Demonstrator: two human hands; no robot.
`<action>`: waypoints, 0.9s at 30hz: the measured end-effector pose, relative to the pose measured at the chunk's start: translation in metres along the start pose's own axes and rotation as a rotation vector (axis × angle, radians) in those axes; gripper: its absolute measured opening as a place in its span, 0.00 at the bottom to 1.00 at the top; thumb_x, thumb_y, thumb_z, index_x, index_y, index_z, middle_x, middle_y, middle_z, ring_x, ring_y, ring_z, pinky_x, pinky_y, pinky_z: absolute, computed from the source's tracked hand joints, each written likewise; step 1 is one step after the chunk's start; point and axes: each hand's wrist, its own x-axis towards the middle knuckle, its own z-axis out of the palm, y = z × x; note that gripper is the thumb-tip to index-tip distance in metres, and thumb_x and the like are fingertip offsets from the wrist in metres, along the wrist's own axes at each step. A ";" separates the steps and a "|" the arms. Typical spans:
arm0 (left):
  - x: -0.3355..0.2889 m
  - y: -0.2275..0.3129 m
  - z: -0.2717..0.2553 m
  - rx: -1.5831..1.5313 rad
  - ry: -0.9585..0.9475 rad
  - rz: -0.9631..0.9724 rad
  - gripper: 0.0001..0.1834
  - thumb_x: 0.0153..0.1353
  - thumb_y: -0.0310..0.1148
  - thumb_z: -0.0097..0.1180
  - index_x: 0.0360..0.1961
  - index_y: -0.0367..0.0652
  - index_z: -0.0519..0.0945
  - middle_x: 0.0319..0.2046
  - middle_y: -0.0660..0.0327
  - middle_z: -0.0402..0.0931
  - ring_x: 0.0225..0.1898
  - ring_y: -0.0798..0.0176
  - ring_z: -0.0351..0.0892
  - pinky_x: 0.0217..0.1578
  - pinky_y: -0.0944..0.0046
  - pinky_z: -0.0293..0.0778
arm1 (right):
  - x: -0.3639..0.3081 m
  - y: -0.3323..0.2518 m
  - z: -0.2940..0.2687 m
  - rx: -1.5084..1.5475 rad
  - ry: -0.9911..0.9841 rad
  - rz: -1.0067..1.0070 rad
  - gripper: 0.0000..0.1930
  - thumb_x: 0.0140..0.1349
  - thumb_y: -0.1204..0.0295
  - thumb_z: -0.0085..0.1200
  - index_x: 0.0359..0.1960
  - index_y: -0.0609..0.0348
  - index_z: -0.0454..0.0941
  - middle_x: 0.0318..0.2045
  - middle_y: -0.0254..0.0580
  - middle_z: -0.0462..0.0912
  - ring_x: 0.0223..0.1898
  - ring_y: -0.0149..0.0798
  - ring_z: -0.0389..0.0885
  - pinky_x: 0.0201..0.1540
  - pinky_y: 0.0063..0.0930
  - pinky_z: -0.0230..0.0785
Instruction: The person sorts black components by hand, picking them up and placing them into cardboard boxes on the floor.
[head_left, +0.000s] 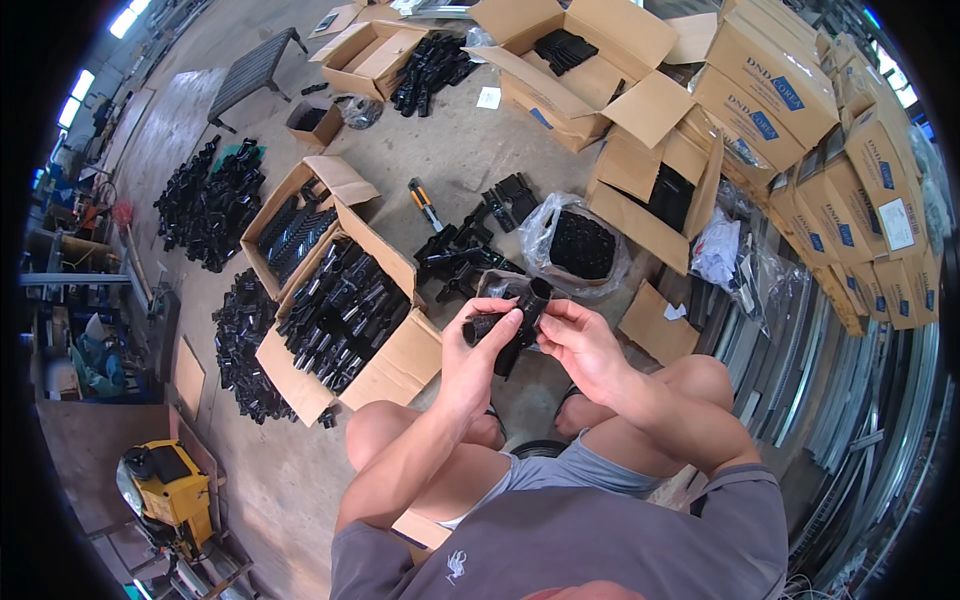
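Over my knees, my left hand (474,352) is closed round a black plastic tubular fitting (530,312), its thumb lying along the body. My right hand (588,350) pinches the fitting's right side with thumb and forefinger; whether a small piece sits between those fingertips is too small to tell. Just beyond my hands stands a see-through plastic bag (618,270) lined into a box and full of small black pieces. Loose black fittings (462,250) lie on the floor beside it. An orange and black handled tool (425,205) rests farther away.
Left of me, an open cardboard box (395,375) holds rows of black fittings, with heaps of black parts (250,350) beyond it. More open boxes (545,95) stand ahead. Stacked cartons (770,90) and long metal profiles (830,400) line the right. A yellow machine (175,485) stands lower left.
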 end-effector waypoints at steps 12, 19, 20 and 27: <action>0.002 -0.004 -0.002 -0.002 0.027 0.018 0.08 0.62 0.27 0.63 0.41 0.38 0.79 0.49 0.54 0.81 0.45 0.69 0.79 0.48 0.68 0.75 | -0.005 0.007 0.004 -0.260 0.012 -0.117 0.11 0.70 0.70 0.54 0.49 0.62 0.76 0.39 0.32 0.83 0.39 0.25 0.79 0.42 0.20 0.69; 0.003 -0.007 -0.004 -0.040 -0.024 0.025 0.08 0.61 0.25 0.63 0.40 0.36 0.81 0.56 0.48 0.77 0.52 0.62 0.78 0.56 0.63 0.73 | -0.004 0.009 -0.001 -0.263 0.002 -0.106 0.11 0.71 0.68 0.53 0.49 0.62 0.76 0.39 0.32 0.82 0.40 0.25 0.79 0.43 0.20 0.70; 0.003 -0.006 -0.003 -0.065 -0.039 0.026 0.08 0.61 0.24 0.63 0.40 0.36 0.81 0.57 0.47 0.76 0.53 0.62 0.78 0.56 0.63 0.73 | -0.004 0.008 0.000 -0.264 0.003 -0.105 0.11 0.71 0.68 0.53 0.49 0.62 0.76 0.39 0.32 0.82 0.40 0.25 0.79 0.43 0.20 0.70; -0.002 0.001 -0.002 0.015 -0.071 0.026 0.07 0.61 0.24 0.62 0.41 0.37 0.81 0.53 0.51 0.79 0.50 0.64 0.79 0.53 0.64 0.74 | -0.006 0.007 0.004 -0.262 -0.018 -0.125 0.11 0.73 0.67 0.50 0.48 0.62 0.76 0.39 0.33 0.82 0.39 0.26 0.79 0.44 0.22 0.71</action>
